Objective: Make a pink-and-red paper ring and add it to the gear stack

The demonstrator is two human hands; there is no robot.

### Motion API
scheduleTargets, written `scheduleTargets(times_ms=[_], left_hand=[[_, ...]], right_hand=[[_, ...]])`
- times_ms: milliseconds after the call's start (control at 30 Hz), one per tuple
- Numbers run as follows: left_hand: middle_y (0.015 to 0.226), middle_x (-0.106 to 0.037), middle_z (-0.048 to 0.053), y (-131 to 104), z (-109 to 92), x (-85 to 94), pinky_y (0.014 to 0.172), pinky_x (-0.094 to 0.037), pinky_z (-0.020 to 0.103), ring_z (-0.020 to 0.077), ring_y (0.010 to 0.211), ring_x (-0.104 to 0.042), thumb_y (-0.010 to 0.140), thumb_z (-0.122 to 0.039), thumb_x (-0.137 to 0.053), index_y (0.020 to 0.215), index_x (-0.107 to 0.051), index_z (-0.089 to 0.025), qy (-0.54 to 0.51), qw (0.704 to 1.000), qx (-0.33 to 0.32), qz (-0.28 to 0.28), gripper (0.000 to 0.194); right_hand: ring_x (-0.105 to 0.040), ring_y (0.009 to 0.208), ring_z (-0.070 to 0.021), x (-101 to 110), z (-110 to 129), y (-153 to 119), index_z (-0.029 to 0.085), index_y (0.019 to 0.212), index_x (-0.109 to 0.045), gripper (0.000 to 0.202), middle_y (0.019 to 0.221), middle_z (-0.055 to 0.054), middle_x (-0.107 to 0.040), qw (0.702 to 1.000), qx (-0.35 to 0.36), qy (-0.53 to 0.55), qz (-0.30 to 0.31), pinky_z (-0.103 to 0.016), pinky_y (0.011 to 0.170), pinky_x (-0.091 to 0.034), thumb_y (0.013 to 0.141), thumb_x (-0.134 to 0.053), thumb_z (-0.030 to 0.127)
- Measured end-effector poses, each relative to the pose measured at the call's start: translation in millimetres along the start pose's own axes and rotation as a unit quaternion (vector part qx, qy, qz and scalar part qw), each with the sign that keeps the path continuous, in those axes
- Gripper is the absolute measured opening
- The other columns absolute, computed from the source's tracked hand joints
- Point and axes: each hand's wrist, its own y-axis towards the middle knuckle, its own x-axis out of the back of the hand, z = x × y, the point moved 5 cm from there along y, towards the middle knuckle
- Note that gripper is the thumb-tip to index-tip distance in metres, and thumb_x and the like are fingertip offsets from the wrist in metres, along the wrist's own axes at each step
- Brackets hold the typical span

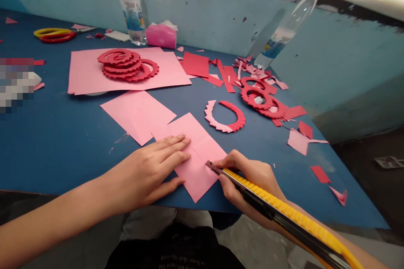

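Holds yellow box cutter in closed grip of right hand, at right of pink sheet. Runs cutter's long axis from near right toward far left, blade over sheet (contact: cannot tell). Rests left hand, open and flat, across sheet's left side on desk.

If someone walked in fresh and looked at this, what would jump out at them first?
Probably the yellow cutter in the right hand, its tip at the pink sheet under the left hand. Next, the stack of red paper rings behind, and the half-pink, half-red curved strip between sheet and scraps.
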Motion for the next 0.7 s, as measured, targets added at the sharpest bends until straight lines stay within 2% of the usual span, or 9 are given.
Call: scheduleTargets(times_ms=[233,400,700], left_hand=[[0.141,-0.056,0.022,0,0,0.1,0.11,-0.047,0.049,0.0311,0.136,-0.049,0.1,-0.027,-0.047,0.124,-0.06,-0.004,-0.009,1.0,0.002,0.001,0.036],[0.141,-0.056,0.023,0,1,-0.3,0.112,-0.045,0.047,0.0303,0.137,-0.049,0.099,-0.026,-0.05,0.125,-0.06,-0.004,-0.023,1.0,0.008,0.002,0.035],[0.143,-0.054,0.022,-1,1,-1.3,0.113,-0.045,0.047,0.0297,0.138,-0.047,0.099,-0.027,-0.05,0.126,-0.059,-0.005,-0.023,1.0,0.011,0.007,0.036]], right_hand=[[-0.069,0.06,-0.007,4,1,-6,0.023,0.088,-0.053,0.014,0.075,0.005,-0.073,1.0,-0.002,-0.011,0.006,-0.013,0.061,-0.052,0.082,-0.052,0.01],[-0.071,0.064,-0.0097,7,2,-13,0.024,0.093,-0.053,0.017,0.08,0.003,-0.074,0.999,-0.011,-0.017,0.03,-0.016,0.063,-0.054,0.083,-0.052,0.01],[-0.07,0.059,-0.0102,13,7,-15,0.025,0.09,-0.051,0.018,0.076,0.004,-0.073,0.999,0.014,-0.031,0.014,-0.016,0.058,-0.054,0.08,-0.05,0.01]])
